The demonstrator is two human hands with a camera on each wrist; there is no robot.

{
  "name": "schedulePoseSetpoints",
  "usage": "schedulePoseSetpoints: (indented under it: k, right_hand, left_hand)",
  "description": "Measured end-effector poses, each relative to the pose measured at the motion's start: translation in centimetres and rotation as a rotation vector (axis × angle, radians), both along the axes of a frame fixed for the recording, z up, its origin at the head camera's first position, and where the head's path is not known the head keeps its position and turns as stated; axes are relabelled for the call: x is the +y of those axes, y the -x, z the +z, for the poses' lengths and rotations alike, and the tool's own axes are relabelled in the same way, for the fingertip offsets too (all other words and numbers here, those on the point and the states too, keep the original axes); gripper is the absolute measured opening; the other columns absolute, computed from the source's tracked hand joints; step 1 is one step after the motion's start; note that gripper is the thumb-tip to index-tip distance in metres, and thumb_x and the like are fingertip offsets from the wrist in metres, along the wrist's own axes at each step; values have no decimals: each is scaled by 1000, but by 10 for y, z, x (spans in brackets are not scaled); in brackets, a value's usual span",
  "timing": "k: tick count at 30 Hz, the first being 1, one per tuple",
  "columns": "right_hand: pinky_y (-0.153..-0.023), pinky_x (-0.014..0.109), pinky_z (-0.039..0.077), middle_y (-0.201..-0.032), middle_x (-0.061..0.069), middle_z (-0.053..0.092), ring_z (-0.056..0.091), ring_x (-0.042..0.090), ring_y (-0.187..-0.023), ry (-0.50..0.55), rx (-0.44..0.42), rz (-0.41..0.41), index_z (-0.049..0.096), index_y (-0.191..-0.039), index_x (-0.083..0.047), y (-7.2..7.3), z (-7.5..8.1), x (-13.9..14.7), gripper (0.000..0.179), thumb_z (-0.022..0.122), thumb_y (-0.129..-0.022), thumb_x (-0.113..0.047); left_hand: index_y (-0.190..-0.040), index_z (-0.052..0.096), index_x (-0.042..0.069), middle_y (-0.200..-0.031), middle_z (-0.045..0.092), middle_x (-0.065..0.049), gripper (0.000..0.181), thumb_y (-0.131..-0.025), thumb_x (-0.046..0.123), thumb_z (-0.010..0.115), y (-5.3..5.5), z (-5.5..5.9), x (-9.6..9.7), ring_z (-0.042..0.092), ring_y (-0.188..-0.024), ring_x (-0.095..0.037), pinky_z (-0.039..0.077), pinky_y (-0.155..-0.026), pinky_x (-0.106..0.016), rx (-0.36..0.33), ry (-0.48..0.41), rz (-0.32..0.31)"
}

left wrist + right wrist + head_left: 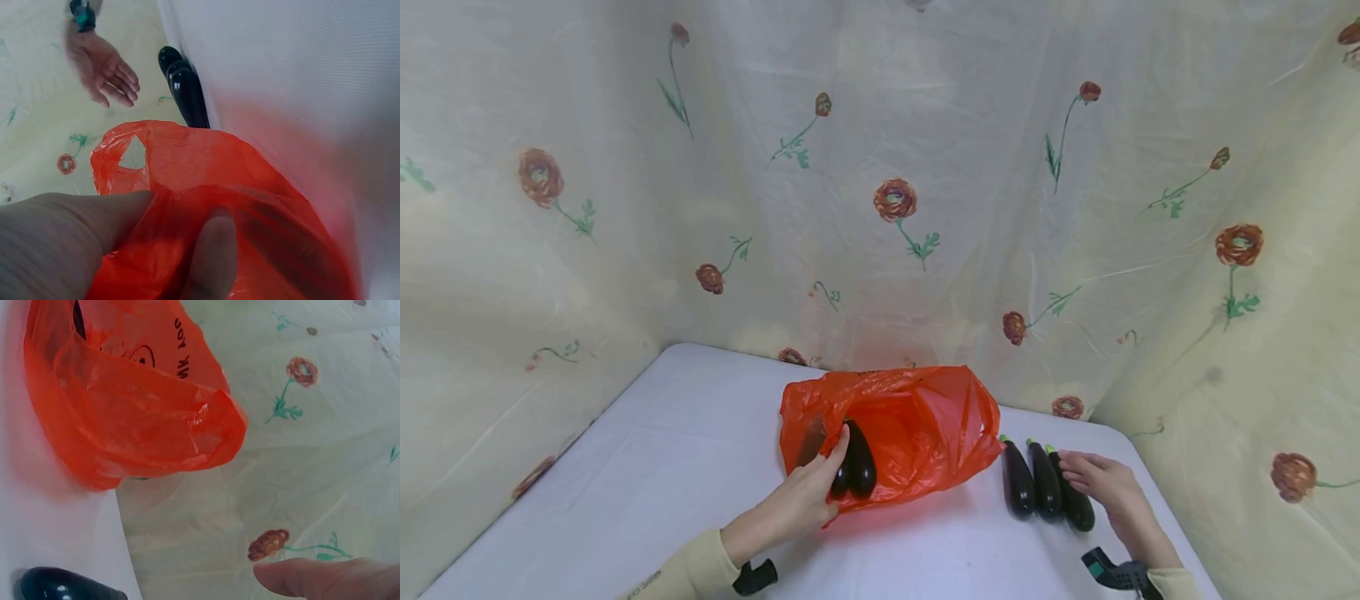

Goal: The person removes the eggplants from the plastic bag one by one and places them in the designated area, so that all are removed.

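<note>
A red plastic bag lies on the table with its mouth spread toward me. My left hand pinches the bag's near left edge between thumb and fingers, as the left wrist view also shows. Just past the thumb, dark eggplants show inside the bag. Three more eggplants lie side by side to the right of the bag, the leftmost eggplant nearest to it. Over the rightmost eggplant is my right hand, fingers extended and palm empty in the left wrist view.
A white table stretches to the left and in front of the bag. Behind it and to the right hangs a pale curtain printed with red flowers, close to the table's far edge.
</note>
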State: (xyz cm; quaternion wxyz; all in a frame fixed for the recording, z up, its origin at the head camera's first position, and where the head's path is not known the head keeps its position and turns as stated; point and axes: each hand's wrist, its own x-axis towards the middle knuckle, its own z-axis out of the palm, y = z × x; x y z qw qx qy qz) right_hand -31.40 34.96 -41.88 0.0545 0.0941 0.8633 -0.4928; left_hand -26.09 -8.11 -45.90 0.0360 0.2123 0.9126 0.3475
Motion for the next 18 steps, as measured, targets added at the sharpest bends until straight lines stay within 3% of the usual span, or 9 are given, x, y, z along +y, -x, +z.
schedulePoseSetpoints:
  k: [7, 18]
  right_hand:
    - [-90, 29, 54, -117, 16, 68, 65, 5, -93, 43, 28, 9, 41, -137, 15, -3, 6, -11, 69, 52, -97, -40]
    - [-93, 31, 53, -131, 25, 58, 65, 14, -103, 60, 18, 20, 42, -138, 12, -7, 14, -30, 62, 48, -100, -37]
  left_hand:
    - [-156, -6, 18, -134, 48, -29, 112, -79, -2, 73, -1, 1, 0, 49, -65, -13, 55, -62, -21, 8, 9, 0]
    - [-156, -7, 20, -138, 45, -28, 112, -80, -2, 73, 0, -1, 1, 47, -61, -11, 51, -58, -17, 4, 9, 3]
